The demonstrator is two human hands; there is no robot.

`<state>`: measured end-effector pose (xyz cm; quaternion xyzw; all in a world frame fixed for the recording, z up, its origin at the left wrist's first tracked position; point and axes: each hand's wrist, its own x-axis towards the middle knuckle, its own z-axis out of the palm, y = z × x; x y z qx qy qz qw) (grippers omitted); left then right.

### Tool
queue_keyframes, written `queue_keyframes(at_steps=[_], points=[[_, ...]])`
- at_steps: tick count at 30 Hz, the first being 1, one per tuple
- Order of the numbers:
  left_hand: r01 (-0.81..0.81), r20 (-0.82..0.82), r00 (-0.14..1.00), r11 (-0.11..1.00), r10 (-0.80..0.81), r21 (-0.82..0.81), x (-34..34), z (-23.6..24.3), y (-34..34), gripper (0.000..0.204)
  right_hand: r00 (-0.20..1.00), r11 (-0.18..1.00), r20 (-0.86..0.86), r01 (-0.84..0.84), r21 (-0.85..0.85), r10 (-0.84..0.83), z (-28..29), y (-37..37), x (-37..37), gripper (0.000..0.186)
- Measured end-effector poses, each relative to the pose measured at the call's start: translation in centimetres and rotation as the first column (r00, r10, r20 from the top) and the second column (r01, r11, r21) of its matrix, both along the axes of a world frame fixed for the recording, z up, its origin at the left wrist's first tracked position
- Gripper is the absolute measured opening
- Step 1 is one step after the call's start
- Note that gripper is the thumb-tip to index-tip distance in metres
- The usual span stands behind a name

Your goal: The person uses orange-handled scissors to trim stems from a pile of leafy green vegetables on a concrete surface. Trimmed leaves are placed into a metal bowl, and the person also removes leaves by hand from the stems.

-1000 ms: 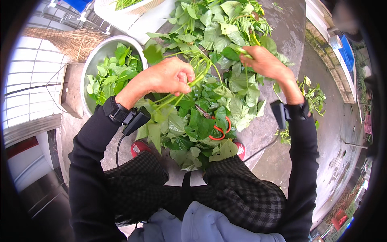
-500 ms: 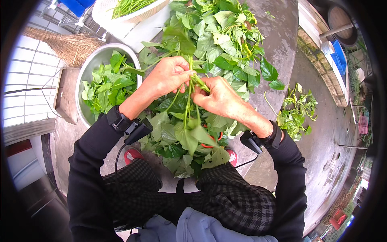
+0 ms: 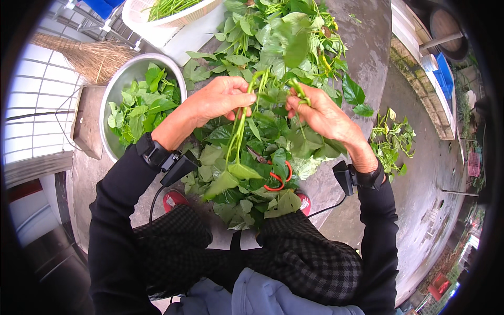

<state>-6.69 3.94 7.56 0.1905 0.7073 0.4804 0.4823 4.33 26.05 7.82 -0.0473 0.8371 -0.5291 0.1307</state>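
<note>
Slightly left of centre, my left hand (image 3: 226, 101) pinches several long green stems (image 3: 241, 131) whose leaves hang down. My right hand (image 3: 310, 110) is closed on a shorter bunch of green stems (image 3: 298, 90) to the right. Below both hands, scissors with red handles (image 3: 280, 186) lie partly covered in a large heap of leafy greens (image 3: 231, 207). A metal bowl (image 3: 109, 89) holding loose green leaves (image 3: 139, 110) sits at my left, beside my wrist.
A pale basket of green stems (image 3: 136, 10) sits on a white board (image 3: 189, 42) beyond the bowl. A straw broom (image 3: 100, 55) lies at upper left. Another leafy pile (image 3: 391, 142) is at right, near a low wall (image 3: 441, 121). A blue container (image 3: 443, 73) is at upper right.
Both hands came together at the centre half a second ago; since then my right hand has moved right with its stems, parting from my left. The red-handled scissors show more again.
</note>
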Motion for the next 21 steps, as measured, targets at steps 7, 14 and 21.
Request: queue_keyframes(at_steps=[7, 14, 21], points=[[-0.122, -0.16, 0.98, 0.992, 0.118, -0.021, -1.4, 0.4, 0.0, 0.019, 0.847, 0.918, 0.526, 0.267, -0.293, -0.079, -2.1, -3.4, 0.9, 0.019], [-0.291, 0.271, 0.932, 0.943, 0.241, 0.161, -1.3, -0.2, -0.7, 0.026, 0.91, 0.802, 0.395, 0.327, -0.5, -0.126, -4.9, -6.5, -0.9, 0.017], [-0.321, 0.411, 0.885, 0.926, 0.218, 0.199, 0.1, -0.7, -0.2, 0.024, 0.955, 0.802, 0.253, 0.27, -0.533, -0.153, -4.2, -5.7, -2.1, 0.011]])
